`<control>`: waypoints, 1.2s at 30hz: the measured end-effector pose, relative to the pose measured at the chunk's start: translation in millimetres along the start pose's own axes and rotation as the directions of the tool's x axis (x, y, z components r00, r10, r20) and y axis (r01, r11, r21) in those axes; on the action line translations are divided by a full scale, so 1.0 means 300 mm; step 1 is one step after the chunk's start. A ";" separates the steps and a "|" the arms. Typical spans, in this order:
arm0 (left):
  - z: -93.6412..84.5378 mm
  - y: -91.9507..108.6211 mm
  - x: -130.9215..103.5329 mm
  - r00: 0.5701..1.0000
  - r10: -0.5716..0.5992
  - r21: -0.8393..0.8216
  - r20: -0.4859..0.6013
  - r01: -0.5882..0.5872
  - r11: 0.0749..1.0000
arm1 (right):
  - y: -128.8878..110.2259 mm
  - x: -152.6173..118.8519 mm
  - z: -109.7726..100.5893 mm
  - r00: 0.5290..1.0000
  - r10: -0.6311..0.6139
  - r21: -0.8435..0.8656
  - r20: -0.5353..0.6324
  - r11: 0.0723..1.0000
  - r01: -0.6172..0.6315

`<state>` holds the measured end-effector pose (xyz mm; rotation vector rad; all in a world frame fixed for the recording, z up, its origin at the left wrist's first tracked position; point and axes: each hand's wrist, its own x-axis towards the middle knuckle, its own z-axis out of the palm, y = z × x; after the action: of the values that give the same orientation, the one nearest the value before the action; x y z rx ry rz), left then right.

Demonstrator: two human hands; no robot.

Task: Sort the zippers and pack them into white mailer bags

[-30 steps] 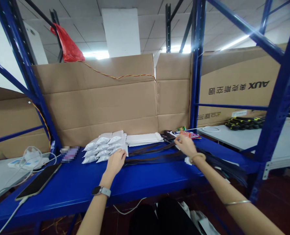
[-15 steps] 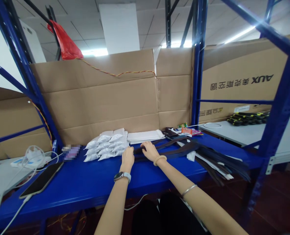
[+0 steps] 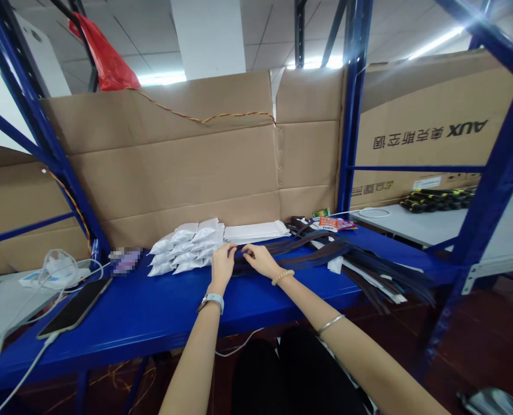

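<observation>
Both hands have drawn closer together: left hand [image 3: 222, 266] and right hand [image 3: 259, 259] pinch the near end of a dark strap [image 3: 300, 249] lying across the blue desk [image 3: 153, 311], beside white packets [image 3: 187, 253]; aligning the strap's end appears underway, calling for a careful fingertip grip.

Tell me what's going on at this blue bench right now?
A person works at a blue shelf bench. Both hands meet at the near end of a bundle of dark straps: the left hand and the right hand pinch the strap ends between the fingers. The straps trail off to the right across the bench and over its edge. Just left of the hands lie rows of small white packets, with a flat white stack behind. A phone lies at far left.
</observation>
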<state>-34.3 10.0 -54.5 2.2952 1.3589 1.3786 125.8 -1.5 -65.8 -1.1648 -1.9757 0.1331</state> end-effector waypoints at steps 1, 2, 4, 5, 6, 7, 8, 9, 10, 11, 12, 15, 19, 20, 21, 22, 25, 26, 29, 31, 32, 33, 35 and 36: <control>0.003 -0.001 0.000 1.000 -0.005 -0.030 0.006 0.005 1.000 | -0.001 -0.001 -0.001 1.000 -0.004 0.000 0.005 1.000 0.004; 0.006 -0.003 0.000 1.000 -0.010 -0.059 0.015 0.011 0.998 | -0.003 -0.002 -0.002 1.000 -0.010 -0.004 0.015 1.000 0.010; 0.013 -0.005 0.000 0.999 -0.014 -0.116 0.038 0.018 0.993 | -0.008 -0.004 -0.004 0.999 -0.020 -0.016 0.037 1.000 0.021; 0.017 -0.005 0.001 0.999 -0.014 -0.142 0.051 0.021 0.990 | -0.009 -0.005 -0.005 0.999 -0.021 -0.024 0.044 0.999 0.022; 0.021 -0.005 0.001 0.998 -0.014 -0.166 0.063 0.024 0.986 | -0.010 -0.005 -0.006 0.999 -0.018 -0.031 0.047 0.999 0.019; 0.025 -0.005 0.001 0.997 -0.014 -0.187 0.073 0.027 0.982 | -0.010 -0.004 -0.006 0.999 -0.013 -0.035 0.047 0.999 0.014; 0.029 -0.005 0.001 0.997 -0.014 -0.206 0.082 0.031 0.978 | -0.009 -0.003 -0.006 0.999 -0.005 -0.043 0.044 0.999 0.007; 0.032 -0.005 0.001 0.996 -0.015 -0.224 0.090 0.035 0.974 | -0.008 -0.002 -0.007 0.999 0.004 -0.052 0.040 0.999 -0.001; 0.036 -0.004 0.002 0.995 -0.015 -0.240 0.097 0.038 0.970 | -0.006 -0.001 -0.007 0.999 0.013 -0.063 0.035 0.998 -0.011; 0.039 -0.004 0.001 0.994 -0.015 -0.256 0.104 0.042 0.966 | -0.004 0.000 -0.008 0.999 0.023 -0.073 0.030 0.997 -0.021; 0.041 -0.004 0.001 0.994 -0.014 -0.270 0.112 0.044 0.962 | -0.002 0.002 -0.008 0.999 0.032 -0.083 0.025 0.996 -0.030; 0.046 -0.006 0.002 0.991 -0.010 -0.310 0.135 0.051 0.949 | 0.000 0.003 -0.011 0.999 0.048 -0.101 0.018 0.994 -0.046; 0.049 -0.015 0.003 0.988 -0.014 -0.343 0.153 0.066 0.937 | -0.009 -0.001 -0.018 0.998 0.052 -0.109 0.017 0.993 -0.050; 0.049 -0.017 0.003 0.988 -0.018 -0.346 0.155 0.072 0.935 | -0.013 -0.003 -0.020 0.998 0.053 -0.112 0.017 0.992 -0.050; 0.049 -0.019 0.003 0.987 -0.024 -0.347 0.157 0.078 0.935 | -0.016 -0.005 -0.022 0.998 0.055 -0.116 0.016 0.992 -0.052; 0.049 -0.021 0.004 0.987 -0.030 -0.346 0.157 0.083 0.935 | -0.020 -0.006 -0.024 0.998 0.058 -0.122 0.014 0.991 -0.056; 0.049 -0.020 0.003 0.987 -0.042 -0.342 0.158 0.095 0.935 | -0.028 -0.009 -0.030 0.997 0.078 -0.149 0.007 0.986 -0.076; 0.049 -0.018 0.003 0.986 -0.044 -0.343 0.158 0.096 0.934 | -0.030 -0.009 -0.030 0.996 0.086 -0.159 0.005 0.984 -0.084; 0.048 -0.006 -0.001 0.986 -0.043 -0.352 0.160 0.098 0.931 | -0.031 -0.006 -0.028 0.994 0.107 -0.190 0.002 0.976 -0.105; 0.047 0.003 -0.004 0.986 -0.041 -0.363 0.161 0.098 0.927 | -0.029 -0.003 -0.024 0.993 0.117 -0.210 -0.005 0.971 -0.116; 0.046 0.006 -0.005 0.986 -0.042 -0.370 0.160 0.099 0.924 | -0.026 -0.002 -0.021 0.992 0.123 -0.220 -0.011 0.968 -0.122; 0.045 0.010 -0.006 0.986 -0.045 -0.379 0.158 0.103 0.920 | -0.022 -0.001 -0.019 0.992 0.129 -0.229 -0.020 0.965 -0.130; 0.044 0.015 -0.005 0.987 -0.059 -0.403 0.149 0.115 0.908 | -0.011 0.002 -0.019 0.988 0.146 -0.247 -0.044 0.957 -0.153; 0.044 0.018 -0.004 0.988 -0.070 -0.418 0.140 0.123 0.900 | -0.004 0.003 -0.021 0.985 0.159 -0.258 -0.071 0.951 -0.172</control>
<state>-21.1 9.9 -60.1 1.9589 0.9979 1.3218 129.2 -3.3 -60.6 -1.4915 -1.8906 -0.0741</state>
